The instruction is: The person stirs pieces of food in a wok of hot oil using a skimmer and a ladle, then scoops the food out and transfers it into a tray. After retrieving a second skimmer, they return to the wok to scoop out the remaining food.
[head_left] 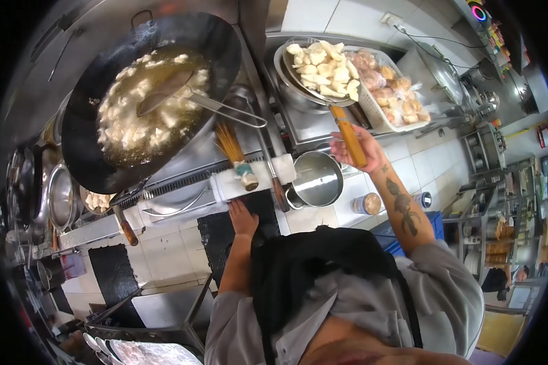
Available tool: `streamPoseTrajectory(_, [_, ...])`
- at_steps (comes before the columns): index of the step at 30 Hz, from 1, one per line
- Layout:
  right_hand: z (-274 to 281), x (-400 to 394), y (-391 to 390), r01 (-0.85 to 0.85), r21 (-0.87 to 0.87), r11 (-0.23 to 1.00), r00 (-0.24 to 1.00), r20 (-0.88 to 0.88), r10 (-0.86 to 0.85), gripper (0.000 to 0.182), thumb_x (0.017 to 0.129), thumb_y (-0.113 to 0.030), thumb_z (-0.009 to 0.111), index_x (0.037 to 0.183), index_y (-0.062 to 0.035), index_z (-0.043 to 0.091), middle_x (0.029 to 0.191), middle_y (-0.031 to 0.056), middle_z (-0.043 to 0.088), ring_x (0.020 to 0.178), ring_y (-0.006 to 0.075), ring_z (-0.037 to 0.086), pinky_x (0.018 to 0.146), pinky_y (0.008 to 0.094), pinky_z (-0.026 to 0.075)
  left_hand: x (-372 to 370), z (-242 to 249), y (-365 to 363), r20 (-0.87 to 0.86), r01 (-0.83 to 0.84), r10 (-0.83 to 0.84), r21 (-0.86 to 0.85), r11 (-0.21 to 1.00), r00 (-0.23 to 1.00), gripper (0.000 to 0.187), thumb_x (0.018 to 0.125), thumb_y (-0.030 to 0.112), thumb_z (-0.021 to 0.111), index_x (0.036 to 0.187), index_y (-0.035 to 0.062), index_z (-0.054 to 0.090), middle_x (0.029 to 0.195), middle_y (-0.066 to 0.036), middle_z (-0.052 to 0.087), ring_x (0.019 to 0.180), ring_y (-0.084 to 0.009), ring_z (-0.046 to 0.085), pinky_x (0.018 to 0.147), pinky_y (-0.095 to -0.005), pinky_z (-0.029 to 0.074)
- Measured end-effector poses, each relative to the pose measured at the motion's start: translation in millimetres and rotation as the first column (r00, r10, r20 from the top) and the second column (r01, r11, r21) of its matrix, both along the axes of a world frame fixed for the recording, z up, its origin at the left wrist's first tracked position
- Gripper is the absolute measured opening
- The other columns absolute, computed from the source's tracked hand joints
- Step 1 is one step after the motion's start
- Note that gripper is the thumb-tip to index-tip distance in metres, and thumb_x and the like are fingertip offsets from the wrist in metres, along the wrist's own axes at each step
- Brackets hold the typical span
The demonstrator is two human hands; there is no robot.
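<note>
My right hand [366,149] is closed around the wooden handle [348,137] of a skimmer. Its round basket, heaped with pale yellowish-white food chunks [324,68], sits at a steel bowl [289,85] on the counter. My left hand [242,218] lies low by the stove's front edge, fingers stretched and holding nothing. Ahead on the stove is a big black wok [158,33], where pale pieces [134,115] bubble in oil. A wire-handled strainer [164,91] rests in that oil, its handle reaching over the wok's right rim.
A bamboo brush [228,143] and a ladle-like tool handle [277,188] lie by the white cloth [225,184]. Right of them stands a steel pot [318,177]. A white basket [380,125] holds bagged food. A jar [366,204] stands near my right forearm. Another wooden handle [126,228] juts out at left.
</note>
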State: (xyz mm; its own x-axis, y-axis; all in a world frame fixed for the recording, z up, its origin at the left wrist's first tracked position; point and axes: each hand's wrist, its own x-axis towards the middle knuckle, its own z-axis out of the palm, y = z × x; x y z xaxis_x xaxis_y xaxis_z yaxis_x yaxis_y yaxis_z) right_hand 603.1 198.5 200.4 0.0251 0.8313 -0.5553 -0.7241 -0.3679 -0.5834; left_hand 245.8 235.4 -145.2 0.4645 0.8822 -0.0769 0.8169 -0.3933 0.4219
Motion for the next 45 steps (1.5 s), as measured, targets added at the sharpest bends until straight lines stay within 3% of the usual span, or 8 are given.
streamPoseTrajectory(3, [-6,-6,17,0.171,0.091,0.981,0.968,-0.203,-0.15,0.04,0.091,-0.026,0.046,0.12,0.003,0.045,0.097,0.0121,0.057,0.079,0.0196,0.06,0.066,0.0298,0.054,-1,0,7,-0.061,-0.004,-0.003,-0.11,0.994,0.998,0.092,0.065,0.028,0.068,0.136,-0.0104,0.025,0.143,-0.029,0.024,0.134,-0.0432,0.022,0.109,-0.0486,0.023])
streamPoseTrajectory(9, [-15,1,22,0.104,0.219,0.97,0.868,-0.496,0.019,0.036,0.09,-0.013,0.048,0.124,-0.0017,0.042,0.079,0.0036,0.049,0.056,0.0097,0.046,0.05,0.0244,0.045,14,9,5,-0.068,0.06,-0.069,-0.12,0.991,0.995,0.093,0.065,0.029,0.069,0.137,-0.01,0.023,0.143,-0.028,0.024,0.135,-0.0424,0.019,0.11,-0.0489,0.022])
streamPoseTrajectory(16, [-8,0,14,0.182,0.196,0.963,0.927,-0.361,-0.102,0.036,0.089,-0.008,0.046,0.124,-0.0029,0.041,0.074,0.0022,0.048,0.049,0.008,0.041,0.041,0.0229,0.038,23,23,2,-0.198,0.086,-0.12,-0.173,0.981,0.973,0.097,0.069,0.034,0.068,0.14,-0.0094,0.017,0.145,-0.027,0.021,0.137,-0.0415,0.015,0.11,-0.0492,0.019])
streamPoseTrajectory(25, [21,1,-1,0.18,0.186,0.966,0.945,-0.304,-0.117,0.035,0.089,-0.007,0.042,0.123,-0.0014,0.04,0.074,0.002,0.047,0.049,0.0064,0.039,0.039,0.022,0.036,40,-2,15,-0.476,0.049,-0.182,-0.278,0.959,0.861,0.076,0.081,0.027,0.051,0.142,-0.0046,0.017,0.149,-0.021,0.017,0.139,-0.0411,0.01,0.109,-0.0562,0.013])
streamPoseTrajectory(28, [41,0,-3,0.127,0.226,0.966,0.957,-0.282,-0.06,0.035,0.088,-0.007,0.041,0.123,-0.0016,0.041,0.074,0.0019,0.047,0.049,0.006,0.039,0.038,0.022,0.036,37,9,21,-0.511,0.037,-0.2,-0.311,0.95,0.836,0.092,0.076,0.038,0.06,0.144,-0.0017,0.012,0.152,-0.018,0.011,0.14,-0.0372,0.009,0.11,-0.053,0.015])
streamPoseTrajectory(31, [69,-7,-8,0.107,0.21,0.972,0.982,-0.176,-0.07,0.039,0.089,-0.008,0.042,0.127,0.0009,0.038,0.073,0.001,0.044,0.047,0.0048,0.039,0.037,0.0194,0.035,19,12,1,-0.352,0.14,-0.205,-0.203,0.969,0.913,0.081,0.073,0.026,0.058,0.142,0.0003,0.023,0.145,-0.02,0.025,0.136,-0.0404,0.019,0.108,-0.0551,0.019])
streamPoseTrajectory(43, [161,-77,-11,-0.299,0.275,0.914,0.939,-0.089,0.333,0.045,0.088,-0.008,0.042,0.132,0.0012,0.033,0.074,0.0029,0.044,0.046,0.0065,0.042,0.034,0.0224,0.038,-90,57,-91,-0.235,-0.383,0.309,-0.411,0.827,0.921,0.082,0.071,0.037,0.067,0.137,0.0015,0.031,0.133,-0.02,0.045,0.127,-0.0354,0.039,0.101,-0.0521,0.034])
streamPoseTrajectory(45, [174,-103,-7,-0.366,0.28,0.888,0.913,-0.079,0.401,0.048,0.09,-0.009,0.04,0.136,0.0015,0.028,0.074,0.0032,0.043,0.045,0.0069,0.042,0.033,0.0231,0.038,-118,30,-97,-0.154,-0.382,0.36,-0.552,0.741,0.92,0.076,0.073,0.038,0.066,0.132,-0.0003,0.037,0.124,-0.023,0.051,0.12,-0.0368,0.046,0.099,-0.0488,0.038])
